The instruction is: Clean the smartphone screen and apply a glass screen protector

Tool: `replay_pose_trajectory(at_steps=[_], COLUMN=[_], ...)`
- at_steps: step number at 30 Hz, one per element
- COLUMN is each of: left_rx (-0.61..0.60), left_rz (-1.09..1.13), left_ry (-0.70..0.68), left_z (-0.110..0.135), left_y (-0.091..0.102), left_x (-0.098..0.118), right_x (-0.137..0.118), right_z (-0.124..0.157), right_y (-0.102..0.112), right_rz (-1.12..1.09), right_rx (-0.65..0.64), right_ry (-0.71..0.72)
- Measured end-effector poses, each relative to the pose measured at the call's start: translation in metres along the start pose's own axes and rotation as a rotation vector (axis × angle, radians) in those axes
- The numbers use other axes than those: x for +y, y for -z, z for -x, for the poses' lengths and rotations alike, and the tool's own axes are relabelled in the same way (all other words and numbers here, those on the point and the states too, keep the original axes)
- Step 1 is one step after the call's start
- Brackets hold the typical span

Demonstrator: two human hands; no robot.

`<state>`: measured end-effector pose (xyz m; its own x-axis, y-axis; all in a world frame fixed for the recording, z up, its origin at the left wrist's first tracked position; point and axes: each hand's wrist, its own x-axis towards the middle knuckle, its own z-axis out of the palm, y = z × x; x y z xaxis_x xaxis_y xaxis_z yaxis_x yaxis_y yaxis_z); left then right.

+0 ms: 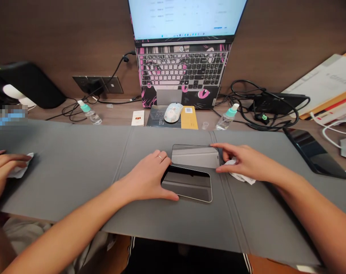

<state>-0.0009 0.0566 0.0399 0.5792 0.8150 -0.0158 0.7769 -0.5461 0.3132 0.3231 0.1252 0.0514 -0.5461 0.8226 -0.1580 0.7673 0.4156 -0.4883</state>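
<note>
A smartphone (192, 185) with a dark screen and a pale rim lies face up on the grey desk mat (84, 163). My left hand (148, 175), with a ring on one finger, grips its left end between thumb and fingers. Just beyond it is a phone-sized glossy panel (194, 156) with a dark edge, apparently a glass screen protector. My right hand (244, 161) spans the panel's right end, index finger at the far corner and thumb at the near one. A crumpled white tissue (244, 178) sits under that hand's curled fingers.
Behind the mat stand an open laptop (184, 72), a mouse (173, 112) and two spray bottles (91, 114). A black panel (315, 152) and cables lie to the right. At the left edge, another person's hand (2, 171) presses a white tissue (21, 170).
</note>
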Motion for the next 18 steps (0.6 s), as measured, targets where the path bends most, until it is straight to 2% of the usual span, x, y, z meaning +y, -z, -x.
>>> replay_pose_trajectory(at_steps=[5, 10, 18], left_rx=[-0.017, -0.044, -0.003], left_rz=[0.042, 0.048, 0.058], left_ry=[0.017, 0.042, 0.090], left_z=[0.002, 0.001, 0.000], left_y=[0.001, 0.003, -0.006], left_x=[0.000, 0.003, 0.010], right_x=[-0.001, -0.004, -0.016], right_z=[-0.005, -0.006, -0.001], right_y=[-0.003, -0.005, -0.003], right_rz=[0.155, 0.195, 0.060], right_rx=[-0.018, -0.014, 0.184], right_ry=[-0.012, -0.040, 0.027])
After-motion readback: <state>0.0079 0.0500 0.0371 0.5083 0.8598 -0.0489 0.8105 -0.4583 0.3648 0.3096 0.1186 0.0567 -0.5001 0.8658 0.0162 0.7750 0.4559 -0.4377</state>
